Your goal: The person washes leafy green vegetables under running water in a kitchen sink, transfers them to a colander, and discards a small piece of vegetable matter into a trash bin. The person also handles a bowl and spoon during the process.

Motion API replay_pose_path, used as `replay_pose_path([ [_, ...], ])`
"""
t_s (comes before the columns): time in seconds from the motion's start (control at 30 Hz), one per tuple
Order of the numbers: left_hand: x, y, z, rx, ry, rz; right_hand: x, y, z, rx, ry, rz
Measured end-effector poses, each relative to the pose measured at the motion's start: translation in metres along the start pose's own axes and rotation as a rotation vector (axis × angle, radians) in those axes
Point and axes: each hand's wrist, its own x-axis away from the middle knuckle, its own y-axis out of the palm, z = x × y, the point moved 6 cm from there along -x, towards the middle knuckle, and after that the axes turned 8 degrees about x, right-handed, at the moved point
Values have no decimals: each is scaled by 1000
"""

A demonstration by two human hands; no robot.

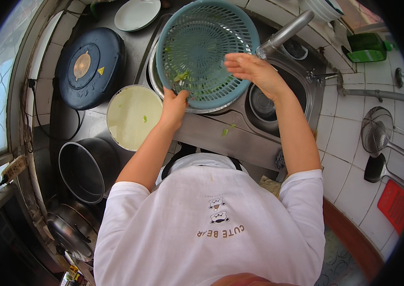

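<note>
A blue-green plastic colander (205,46) is tilted over a metal basin (219,109) at the left sink bowl. Bits of green leaf (181,75) cling to its inside. My left hand (175,107) grips the colander's near rim, thumb on the inner side. Flat and holding nothing, my right hand (253,71) is at the colander's right side, just below the metal faucet spout (284,34). Whether its fingertips touch the plastic I cannot tell.
A metal pot (262,102) sits in the right sink bowl. To the left are a pale round lid or tray (134,118), a dark-blue round appliance (89,69), a white plate (137,14) and a dark inner pot (84,171). Leaf scraps (226,131) lie on the sink edge.
</note>
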Motion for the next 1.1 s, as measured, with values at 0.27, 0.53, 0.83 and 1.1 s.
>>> replay_pose_path([
  [0.27, -18, 53, -51, 170, -440, -145, -12, 7, 0, -100, -54, -21],
  [0.53, 8, 51, -46, -134, -559, -297, -13, -2, -9, -213, -147, 90],
  [0.83, 16, 32, -16, -255, -622, -430, -15, 9, -12, -251, -82, 58],
  [1.1, 15, 33, -27, -267, -628, -468, -15, 7, -12, -259, -156, 147],
])
